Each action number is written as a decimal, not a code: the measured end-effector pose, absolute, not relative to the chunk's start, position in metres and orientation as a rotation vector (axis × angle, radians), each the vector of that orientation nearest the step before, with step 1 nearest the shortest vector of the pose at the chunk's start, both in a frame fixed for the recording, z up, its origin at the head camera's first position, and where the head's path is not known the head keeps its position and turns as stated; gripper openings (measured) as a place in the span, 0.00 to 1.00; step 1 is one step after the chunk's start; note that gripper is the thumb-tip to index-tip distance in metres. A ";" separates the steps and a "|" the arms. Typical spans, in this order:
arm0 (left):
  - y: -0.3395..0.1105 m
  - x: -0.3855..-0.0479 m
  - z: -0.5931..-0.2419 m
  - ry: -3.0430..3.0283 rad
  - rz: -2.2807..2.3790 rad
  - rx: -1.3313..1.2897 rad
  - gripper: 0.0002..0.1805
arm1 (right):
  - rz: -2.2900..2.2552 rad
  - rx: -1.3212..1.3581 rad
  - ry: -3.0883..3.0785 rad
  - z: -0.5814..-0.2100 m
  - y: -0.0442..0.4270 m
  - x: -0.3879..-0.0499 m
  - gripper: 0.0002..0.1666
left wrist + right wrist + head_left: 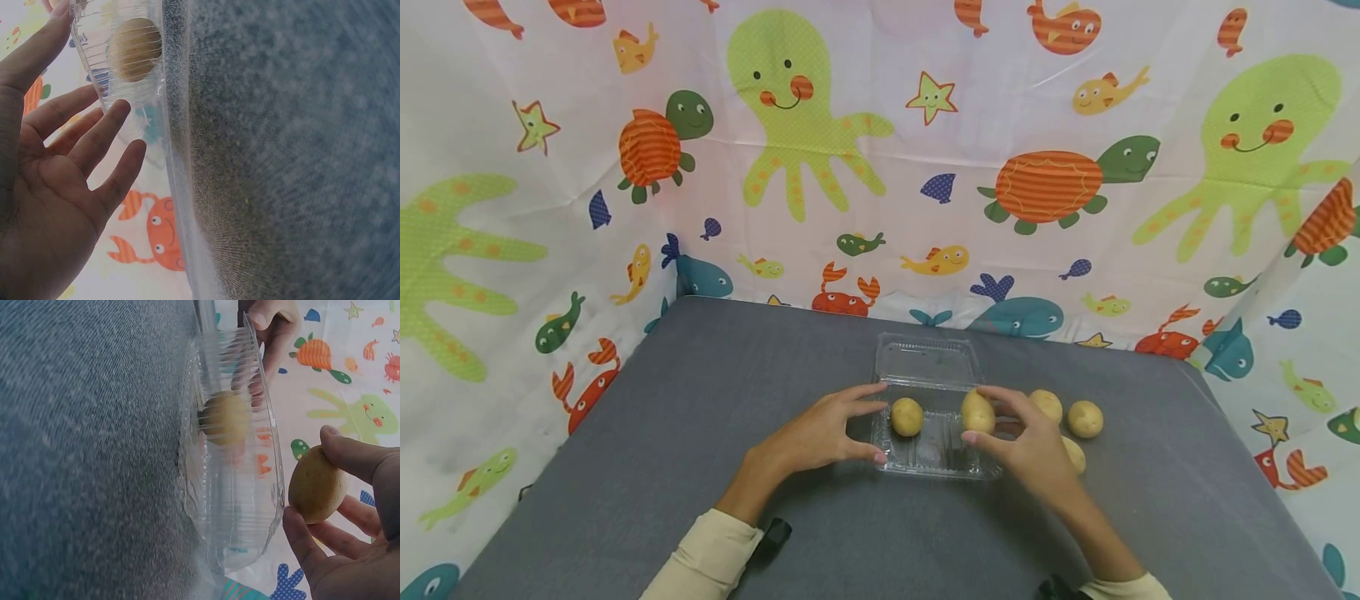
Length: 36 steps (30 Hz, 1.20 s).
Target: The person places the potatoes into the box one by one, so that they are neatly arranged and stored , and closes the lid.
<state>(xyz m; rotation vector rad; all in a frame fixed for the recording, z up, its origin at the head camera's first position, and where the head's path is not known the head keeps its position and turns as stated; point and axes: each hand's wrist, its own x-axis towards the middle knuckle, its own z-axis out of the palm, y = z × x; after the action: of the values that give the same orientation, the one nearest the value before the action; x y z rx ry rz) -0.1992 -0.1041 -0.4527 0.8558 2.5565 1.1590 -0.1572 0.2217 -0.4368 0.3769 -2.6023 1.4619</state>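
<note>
A clear plastic clamshell container stands on the grey table with its lid folded back, away from me. One potato sits in its left part. My right hand pinches another potato between thumb and fingertips; in the right wrist view it is held just beyond the container's right rim, level with the rim or higher. At the container's left side is my left hand, thumb and fingers spread around that edge. In the left wrist view its fingers are fairly straight, near or against the clear wall.
To the right of the container lie several loose potatoes, partly behind my right hand. The grey table runs back to a white curtain printed with sea animals, which also hangs along both sides.
</note>
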 end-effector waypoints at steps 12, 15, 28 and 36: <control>-0.104 -0.199 -0.452 2.562 1.155 0.855 0.45 | 1.499 0.390 -2.620 -0.440 0.209 -0.161 0.42; -0.104 -0.199 -0.452 2.566 1.153 0.864 0.45 | 1.514 0.377 -2.636 -0.439 0.206 -0.161 0.42; -0.103 -0.200 -0.453 2.567 1.154 0.887 0.45 | 1.524 0.385 -2.665 -0.439 0.195 -0.165 0.41; -0.103 -0.200 -0.452 2.570 1.144 0.882 0.44 | 1.418 0.431 -2.684 -0.441 0.191 -0.168 0.41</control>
<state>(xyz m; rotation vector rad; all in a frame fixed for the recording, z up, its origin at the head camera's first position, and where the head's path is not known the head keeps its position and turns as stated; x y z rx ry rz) -0.2000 -0.1027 -0.4522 0.8821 2.5696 1.1439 -0.1680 0.1906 -0.4414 0.4313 -2.6843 1.4181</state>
